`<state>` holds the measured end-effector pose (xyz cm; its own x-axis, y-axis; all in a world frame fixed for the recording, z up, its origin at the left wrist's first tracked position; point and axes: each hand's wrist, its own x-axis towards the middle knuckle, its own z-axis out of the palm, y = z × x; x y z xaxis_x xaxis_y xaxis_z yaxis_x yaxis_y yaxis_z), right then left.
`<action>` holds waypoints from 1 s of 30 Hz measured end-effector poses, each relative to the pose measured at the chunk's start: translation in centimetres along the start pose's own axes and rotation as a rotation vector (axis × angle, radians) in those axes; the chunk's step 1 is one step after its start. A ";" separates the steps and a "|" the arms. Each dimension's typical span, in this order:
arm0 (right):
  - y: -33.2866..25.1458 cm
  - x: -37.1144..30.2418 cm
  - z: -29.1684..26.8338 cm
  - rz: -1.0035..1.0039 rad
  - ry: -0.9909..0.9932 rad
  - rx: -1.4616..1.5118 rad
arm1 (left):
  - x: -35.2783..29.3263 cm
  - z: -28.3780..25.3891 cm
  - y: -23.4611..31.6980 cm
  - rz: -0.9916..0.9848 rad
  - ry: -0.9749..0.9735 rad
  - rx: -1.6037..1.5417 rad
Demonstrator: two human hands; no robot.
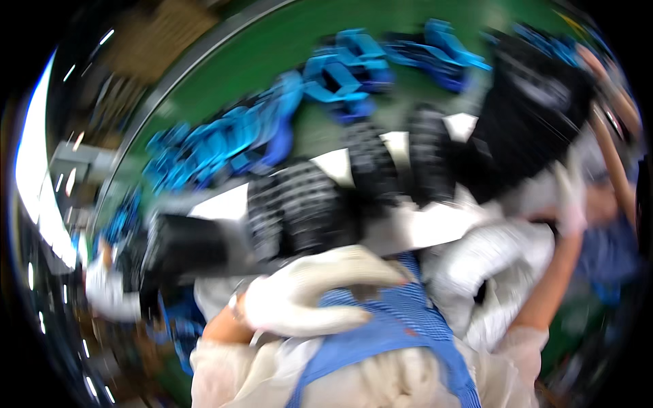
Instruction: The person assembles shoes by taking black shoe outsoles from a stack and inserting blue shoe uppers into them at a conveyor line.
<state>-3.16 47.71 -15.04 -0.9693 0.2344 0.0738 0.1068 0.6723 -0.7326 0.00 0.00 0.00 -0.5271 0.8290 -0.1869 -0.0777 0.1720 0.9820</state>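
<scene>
The picture is badly motion-blurred. My left hand point(313, 294), in a white glove, lies across the blue striped apron point(381, 326) on my chest, fingers stretched out and thumb apart, with nothing clearly in it. My right hand point(570, 198), also white-gloved, is raised at the right on a bare forearm, next to a large black object point(530, 115); its grip is lost in the blur. Black ribbed parts point(299, 204) on white sheets point(224, 204) lie just beyond my left hand.
A green belt point(272, 47) curves across the top, carrying several bright blue plastic parts point(231, 139). A white bundle point(490, 262) sits right of my apron. Another person's gloved hand point(105, 294) is at the left, and another person's arms point(612, 136) at the far right.
</scene>
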 end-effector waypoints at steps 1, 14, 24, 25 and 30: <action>4.3 -0.1 -3.7 -0.068 -0.091 -0.065 | 0.1 2.3 -0.3 0.076 0.026 -0.048; -1.4 -4.9 -2.5 -0.281 0.380 -0.712 | -19.6 -22.8 -4.0 -0.234 1.258 0.542; -28.8 -10.5 6.7 -0.368 0.300 0.085 | -38.8 -43.8 -13.2 -1.216 0.955 1.047; -32.4 -9.4 8.2 -0.385 0.072 0.030 | -40.7 -44.5 -14.9 -1.242 0.935 1.007; -44.7 -0.8 22.3 -0.896 -0.586 -0.356 | -38.1 -47.1 -14.8 -1.216 0.829 1.038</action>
<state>-12.05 1.82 2.55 -0.6724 -0.7360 0.0780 -0.7133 0.6163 -0.3336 -18.61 -59.22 -6.13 -0.8527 -0.4010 -0.3348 -0.3691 0.9160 -0.1572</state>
